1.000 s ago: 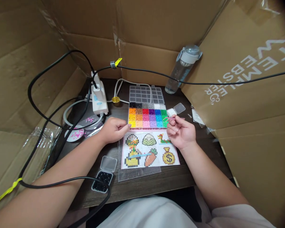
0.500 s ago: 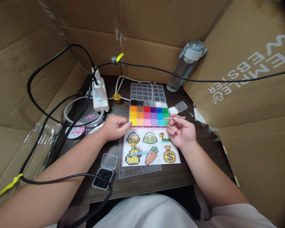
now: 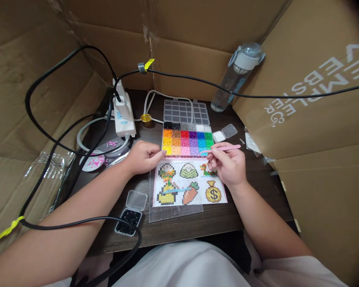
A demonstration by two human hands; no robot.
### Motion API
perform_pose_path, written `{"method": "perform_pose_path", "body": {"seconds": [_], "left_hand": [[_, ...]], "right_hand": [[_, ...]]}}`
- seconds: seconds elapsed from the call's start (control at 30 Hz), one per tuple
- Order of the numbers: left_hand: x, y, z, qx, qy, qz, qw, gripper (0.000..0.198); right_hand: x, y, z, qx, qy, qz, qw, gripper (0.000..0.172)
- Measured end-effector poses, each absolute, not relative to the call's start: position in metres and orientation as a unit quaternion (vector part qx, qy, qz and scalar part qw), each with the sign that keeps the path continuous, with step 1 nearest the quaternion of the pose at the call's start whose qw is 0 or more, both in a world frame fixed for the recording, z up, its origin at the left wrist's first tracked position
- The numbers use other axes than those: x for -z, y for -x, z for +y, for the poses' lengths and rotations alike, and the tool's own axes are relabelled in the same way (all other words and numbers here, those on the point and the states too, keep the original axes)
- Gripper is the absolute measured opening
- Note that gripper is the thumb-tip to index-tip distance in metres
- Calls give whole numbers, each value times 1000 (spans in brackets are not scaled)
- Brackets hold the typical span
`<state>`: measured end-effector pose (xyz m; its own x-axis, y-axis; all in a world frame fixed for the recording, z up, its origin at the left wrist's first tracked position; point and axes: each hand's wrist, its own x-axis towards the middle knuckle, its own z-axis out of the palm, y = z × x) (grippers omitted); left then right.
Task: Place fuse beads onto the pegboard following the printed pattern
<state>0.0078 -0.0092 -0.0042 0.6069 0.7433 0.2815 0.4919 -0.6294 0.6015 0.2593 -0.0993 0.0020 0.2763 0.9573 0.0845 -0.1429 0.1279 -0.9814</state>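
Pink tweezers (image 3: 227,148) are pinched in my right hand (image 3: 229,164), their tip over the blue beads at the front of the bead box (image 3: 184,139). My left hand (image 3: 145,157) is curled closed, its thumb at the box's front left corner by the yellow beads; what its fingers hold, if anything, is hidden. In front of the box lies a pattern sheet (image 3: 197,195) with pixel pictures. Colourful beads form a figure over its left part, on a clear pegboard (image 3: 176,214) that sticks out below the sheet.
A small case of black beads (image 3: 128,221) lies front left, a white bead case (image 3: 219,136) right of the box. Farther back are a power strip (image 3: 124,119), a gold cup (image 3: 146,120) and a bottle (image 3: 237,75). Black cables cross the view; cardboard walls surround the table.
The tweezers have turned, and their tip has moved left from the green beads to the blue ones. My left hand rests in nearly the same place. The whole view has shifted slightly.
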Motion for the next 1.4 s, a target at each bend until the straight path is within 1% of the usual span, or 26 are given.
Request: {"method": "perform_pose_path", "body": {"seconds": [0.53, 0.7, 0.9, 1.0, 1.13, 1.3, 1.4], "left_hand": [[2, -10, -10, -264, -861, 370, 228, 48], [1, -10, -10, -262, -861, 371, 228, 48], [2, -10, -10, -256, -862, 372, 229, 47], [1, -10, -10, -259, -862, 371, 229, 47], [0, -11, -11, -255, -858, 380, 232, 48], [0, -11, -11, -253, -857, 385, 229, 48], [1, -11, -11, -258, -857, 383, 230, 48]], "right_hand": [[-3, -261, -93, -468, 487, -393, 624, 8], [-8, -266, -88, -475, 482, -346, 650, 9], [-19, -283, -84, -431, 482, -295, 704, 6], [-20, -285, -85, -416, 484, -297, 710, 8], [-16, -281, -89, -437, 483, -356, 670, 8], [-6, -279, -95, -501, 470, -449, 571, 10], [-5, -278, -96, -541, 446, -448, 555, 13]]}}
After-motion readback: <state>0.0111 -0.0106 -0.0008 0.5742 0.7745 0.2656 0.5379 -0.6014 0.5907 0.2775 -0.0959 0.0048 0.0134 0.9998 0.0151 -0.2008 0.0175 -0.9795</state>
